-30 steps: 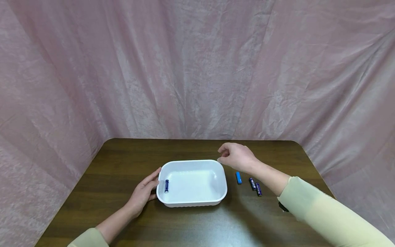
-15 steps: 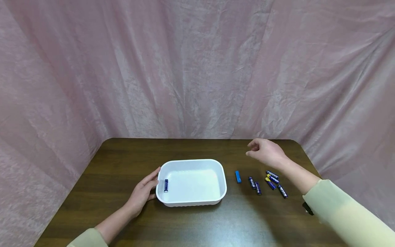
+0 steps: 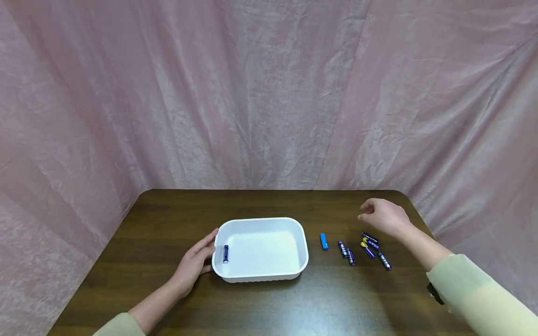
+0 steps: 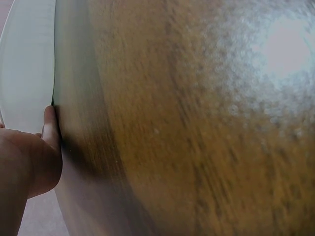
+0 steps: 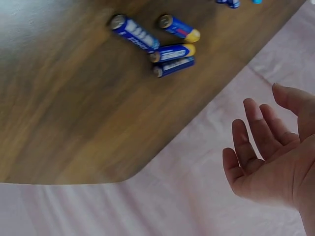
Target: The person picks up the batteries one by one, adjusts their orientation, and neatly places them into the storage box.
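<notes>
My left hand [image 3: 193, 266] holds the left end of a white rectangular plastic tray [image 3: 260, 277], its thumb at the rim and its other fingers against the outer wall. In the left wrist view this hand [image 4: 37, 157] touches the tray's wall [image 4: 29, 64]. A dark blue battery [image 3: 226, 254] lies inside the tray near its left end. My right hand [image 3: 384, 217], fingers loosely bent and holding nothing, hovers above the table beyond several blue batteries [image 3: 385, 261], some with yellow ends. The right wrist view shows the palm [image 5: 275, 182] apart from the batteries [image 5: 172, 51].
Between the tray and that group lie a light blue battery [image 3: 323, 241] and two dark blue ones [image 3: 350, 256]. Everything stands on a brown wooden table [image 3: 176, 205] with rounded far corners. A pink curtain [image 3: 269, 93] hangs behind it.
My right hand has moved right, from above the tray's far right corner to beyond the right-hand batteries, uncovering them. The left hand and tray have hardly moved.
</notes>
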{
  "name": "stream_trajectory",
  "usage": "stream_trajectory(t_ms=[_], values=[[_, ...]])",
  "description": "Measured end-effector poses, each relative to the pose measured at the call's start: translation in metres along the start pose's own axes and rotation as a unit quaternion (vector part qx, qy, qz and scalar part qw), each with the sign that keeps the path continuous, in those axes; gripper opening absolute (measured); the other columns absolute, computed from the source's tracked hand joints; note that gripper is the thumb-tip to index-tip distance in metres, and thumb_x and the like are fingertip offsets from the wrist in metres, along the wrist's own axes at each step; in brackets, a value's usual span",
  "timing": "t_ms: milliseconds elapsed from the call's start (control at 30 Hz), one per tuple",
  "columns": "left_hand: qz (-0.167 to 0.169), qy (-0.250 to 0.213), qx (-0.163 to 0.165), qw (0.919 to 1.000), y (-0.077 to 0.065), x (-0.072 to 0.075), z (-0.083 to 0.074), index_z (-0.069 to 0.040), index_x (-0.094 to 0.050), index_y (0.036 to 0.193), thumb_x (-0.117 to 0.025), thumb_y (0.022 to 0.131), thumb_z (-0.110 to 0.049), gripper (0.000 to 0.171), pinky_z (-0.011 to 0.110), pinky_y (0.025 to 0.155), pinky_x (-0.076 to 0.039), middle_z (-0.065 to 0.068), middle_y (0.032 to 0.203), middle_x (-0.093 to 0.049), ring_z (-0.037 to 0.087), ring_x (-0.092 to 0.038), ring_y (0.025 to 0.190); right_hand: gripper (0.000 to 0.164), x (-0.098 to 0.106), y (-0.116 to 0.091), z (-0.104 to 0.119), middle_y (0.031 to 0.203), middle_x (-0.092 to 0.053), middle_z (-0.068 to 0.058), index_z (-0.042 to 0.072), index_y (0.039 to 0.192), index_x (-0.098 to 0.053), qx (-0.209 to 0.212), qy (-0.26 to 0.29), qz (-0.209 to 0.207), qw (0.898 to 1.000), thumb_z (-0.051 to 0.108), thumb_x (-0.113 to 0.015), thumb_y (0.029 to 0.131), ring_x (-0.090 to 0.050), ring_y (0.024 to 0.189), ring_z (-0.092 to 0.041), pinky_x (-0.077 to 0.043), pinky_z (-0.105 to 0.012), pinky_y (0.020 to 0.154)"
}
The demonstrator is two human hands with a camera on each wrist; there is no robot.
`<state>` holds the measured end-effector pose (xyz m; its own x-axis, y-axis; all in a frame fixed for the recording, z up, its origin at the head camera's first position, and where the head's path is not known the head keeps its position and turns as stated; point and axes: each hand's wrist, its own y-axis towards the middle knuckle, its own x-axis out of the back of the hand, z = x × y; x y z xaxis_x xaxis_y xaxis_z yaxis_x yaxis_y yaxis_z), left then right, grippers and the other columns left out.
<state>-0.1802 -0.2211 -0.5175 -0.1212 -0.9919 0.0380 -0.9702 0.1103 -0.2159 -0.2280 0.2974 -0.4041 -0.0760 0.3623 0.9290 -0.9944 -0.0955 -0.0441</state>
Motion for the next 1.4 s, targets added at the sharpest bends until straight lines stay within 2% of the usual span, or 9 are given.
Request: stream_trajectory(t_ms=[300, 700, 1000, 1400], values=[[0.0, 0.002, 0.0, 1.0, 0.0, 0.001, 0.0, -0.028, -0.046, 0.156, -0.054, 0.107, -0.021, 0.05, 0.042, 0.092, -0.057, 0.007, 0.163, -0.035, 0.031, -0.044, 0.138, 0.035, -0.008, -0.004, -0.02, 0.105, -0.072, -0.01, 0.005, 0.115, -0.072, -0.005, -0.019, 0.018, 1.0, 0.032, -0.071, 0.093, -0.066, 0.098, -0.031, -0.047, -0.057, 0.083], [-0.009, 0.005, 0.003, 0.9999, 0.0, 0.0, -0.001, -0.029, -0.047, 0.155, -0.055, 0.106, -0.022, 0.05, 0.04, 0.09, -0.057, 0.008, 0.161, -0.037, 0.03, -0.047, 0.134, 0.025, -0.021, -0.006, -0.042, 0.1, -0.074, -0.004, 0.008, 0.105, -0.074, -0.004, -0.042, 0.035, 0.999, 0.028, -0.073, 0.091, -0.067, 0.093, -0.027, -0.043, -0.063, 0.085], [-0.009, 0.004, 0.004, 0.9999, 0.0, 0.0, -0.001, -0.029, -0.047, 0.155, -0.054, 0.107, -0.021, 0.05, 0.04, 0.09, -0.057, 0.006, 0.162, -0.037, 0.029, -0.045, 0.136, 0.024, -0.029, -0.007, -0.051, 0.098, -0.074, -0.004, 0.007, 0.106, -0.074, 0.004, -0.031, 0.044, 0.999, 0.025, -0.074, 0.091, -0.067, 0.092, -0.028, -0.04, -0.066, 0.087], [-0.004, 0.004, 0.003, 1.0, 0.0, 0.001, 0.0, -0.029, -0.047, 0.155, -0.053, 0.107, -0.021, 0.05, 0.041, 0.091, -0.057, 0.006, 0.163, -0.034, 0.029, -0.043, 0.138, 0.014, -0.039, -0.007, -0.054, 0.094, -0.073, -0.001, 0.012, 0.098, -0.075, 0.011, -0.047, 0.043, 0.998, 0.022, -0.076, 0.088, -0.066, 0.089, -0.026, -0.04, -0.064, 0.084]])
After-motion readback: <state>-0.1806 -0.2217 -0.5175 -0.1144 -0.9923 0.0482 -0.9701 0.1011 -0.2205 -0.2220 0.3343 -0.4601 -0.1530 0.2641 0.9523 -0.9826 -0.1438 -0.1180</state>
